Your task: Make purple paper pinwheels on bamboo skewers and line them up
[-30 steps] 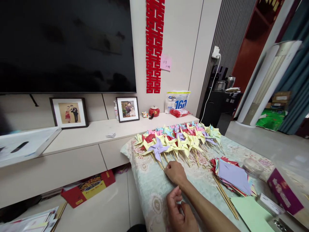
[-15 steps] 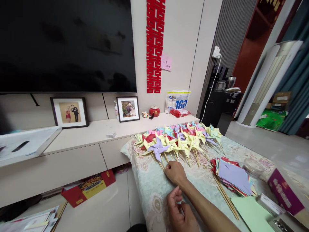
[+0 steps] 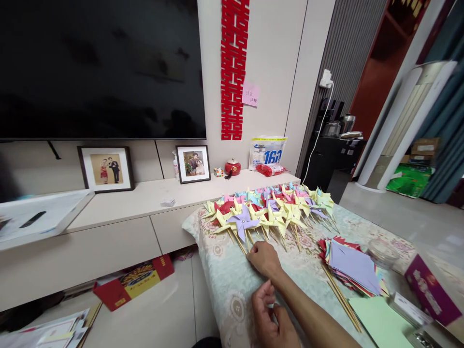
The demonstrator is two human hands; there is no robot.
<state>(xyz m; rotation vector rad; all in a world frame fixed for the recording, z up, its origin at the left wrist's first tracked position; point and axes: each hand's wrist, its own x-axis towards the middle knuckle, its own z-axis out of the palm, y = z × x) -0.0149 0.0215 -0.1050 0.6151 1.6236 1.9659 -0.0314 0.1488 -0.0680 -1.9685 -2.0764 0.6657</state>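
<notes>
My right hand (image 3: 264,258) reaches across the flowered tablecloth (image 3: 224,280), its fingers closed on the lower end of a purple paper pinwheel's (image 3: 242,221) wooden stick. That pinwheel lies at the near left edge of a row of several yellow, red, pink and blue pinwheels (image 3: 290,205). My left hand (image 3: 270,321) hovers close to me, below the right wrist, with its fingers curled together and nothing visible in them.
To the right lie a stack of coloured paper squares (image 3: 353,263), loose wooden sticks (image 3: 340,297), a green sheet (image 3: 377,319), a clear round container (image 3: 384,251) and a purple box (image 3: 431,290). A low cabinet (image 3: 119,241) with photo frames stands left, under a television (image 3: 101,67).
The purple pinwheel has shifted a little to the right, closer against the yellow ones, with my right hand on its stick. My left hand has stayed about where it was.
</notes>
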